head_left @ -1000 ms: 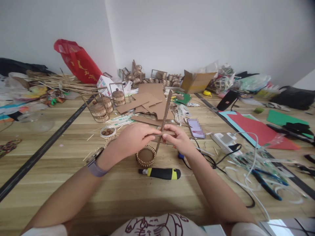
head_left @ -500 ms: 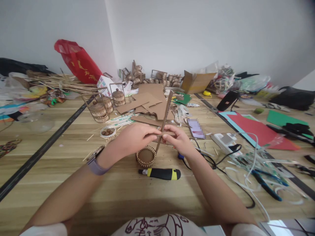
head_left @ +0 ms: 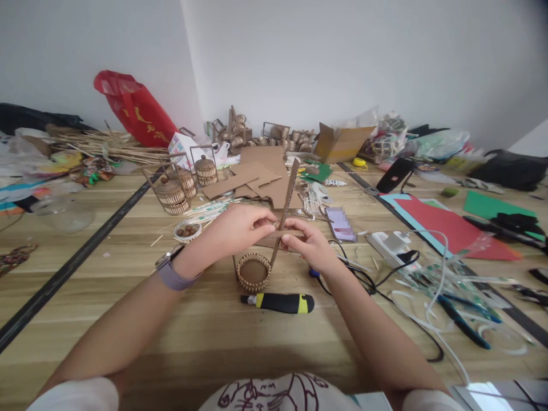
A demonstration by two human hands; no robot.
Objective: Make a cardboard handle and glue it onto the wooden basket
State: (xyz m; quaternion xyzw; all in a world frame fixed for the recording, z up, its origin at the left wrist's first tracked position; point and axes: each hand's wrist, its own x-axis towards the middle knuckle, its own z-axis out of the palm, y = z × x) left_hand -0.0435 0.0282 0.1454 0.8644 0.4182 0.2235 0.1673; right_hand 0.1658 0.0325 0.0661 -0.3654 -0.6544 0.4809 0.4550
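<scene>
My right hand (head_left: 306, 242) pinches a short brown cardboard strip (head_left: 289, 233) between thumb and fingers. At the strip's left end, the thumb and forefinger of my left hand (head_left: 246, 228) are closed. A long, narrow brown strip (head_left: 291, 191) with dark marks along it crosses the short one and leans up from the table. Its lower end meets the right side of a small round basket (head_left: 238, 278), which has a brown base and a rim of pale stick ends. Just below the basket lies a black and yellow utility knife (head_left: 285, 303).
Flat cardboard pieces (head_left: 265, 165) lie beyond my hands. Finished lidded baskets (head_left: 173, 197) and a bowl of brown beads (head_left: 187, 230) are at left. To the right are a phone (head_left: 341, 223), a power strip (head_left: 391, 245), looping cables and blue-handled pliers (head_left: 464, 325).
My left wrist has shifted a little up and to the right, its fingers slightly raised at the short strip's end. My right hand and the basket have stayed put.
</scene>
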